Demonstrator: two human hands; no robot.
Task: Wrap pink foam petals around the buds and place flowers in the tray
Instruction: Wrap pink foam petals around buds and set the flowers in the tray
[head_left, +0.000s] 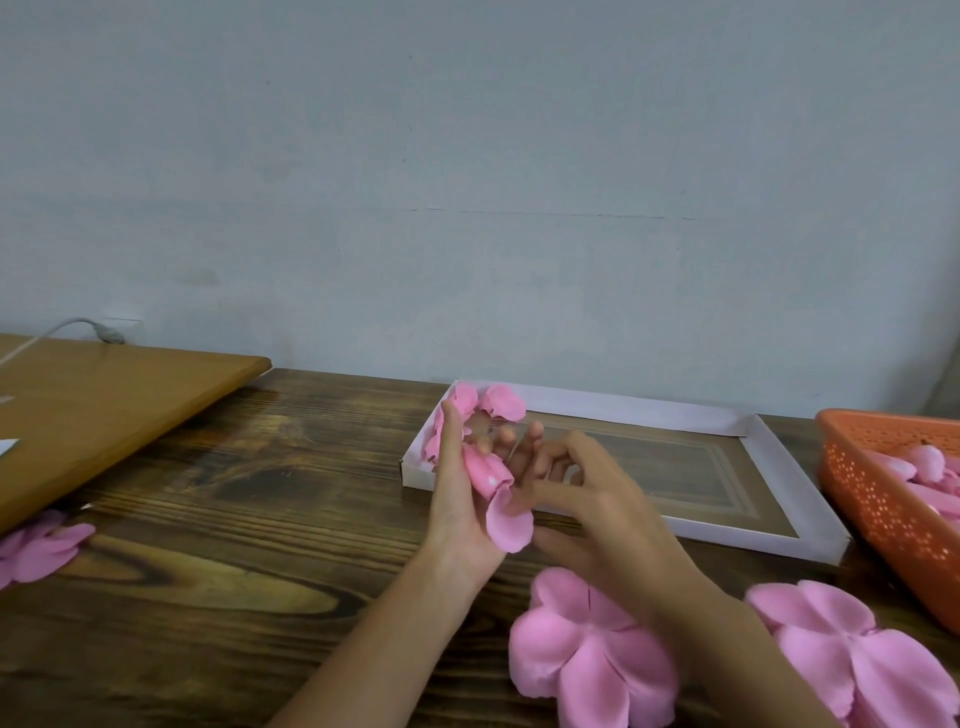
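Note:
My left hand (457, 493) holds a pink foam petal piece (493, 478) over the near left corner of the white tray (779, 540); its thumb and fingers curl round the foam, and petals stick out above and below the hand. A bud inside the foam cannot be made out. My right hand (592, 499) is right beside it, fingers bent and touching the lower petal. Two flat pink petal pieces (587, 660) (852, 654) lie on the table in front of me, partly under my right forearm.
An orange perforated basket (883, 499) with pink pieces stands at the right edge. More pink petals (36, 551) lie at the far left. A light wooden board (104, 405) rests at the back left on the dark wooden table (234, 519). A wall rises behind.

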